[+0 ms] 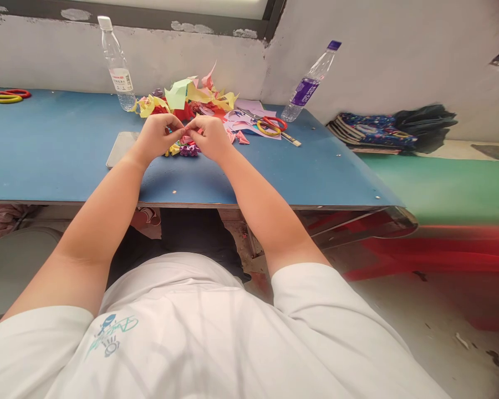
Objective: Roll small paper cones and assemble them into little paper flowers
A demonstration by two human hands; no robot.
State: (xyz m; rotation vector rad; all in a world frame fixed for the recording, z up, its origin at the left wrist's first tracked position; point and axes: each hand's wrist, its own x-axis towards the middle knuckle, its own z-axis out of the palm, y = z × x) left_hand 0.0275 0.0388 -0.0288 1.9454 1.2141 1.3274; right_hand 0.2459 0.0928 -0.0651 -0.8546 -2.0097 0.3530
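My left hand (158, 134) and my right hand (210, 136) meet over the blue table (66, 160), fingers pinched together on a small piece of coloured paper (186, 133) between them. Just below the hands lie small folded paper pieces (186, 149) in purple, yellow and pink. Behind the hands is a heap of coloured paper scraps (187, 97), yellow, green, pink and red.
A flat grey phone-like slab (120, 148) lies left of my left hand. Two plastic bottles (118, 66) (310, 83) stand at the back. Red and yellow scissors (270, 125) lie on the right, another pair (8, 96) far left. Folded cloth (374, 133) rests beyond the table.
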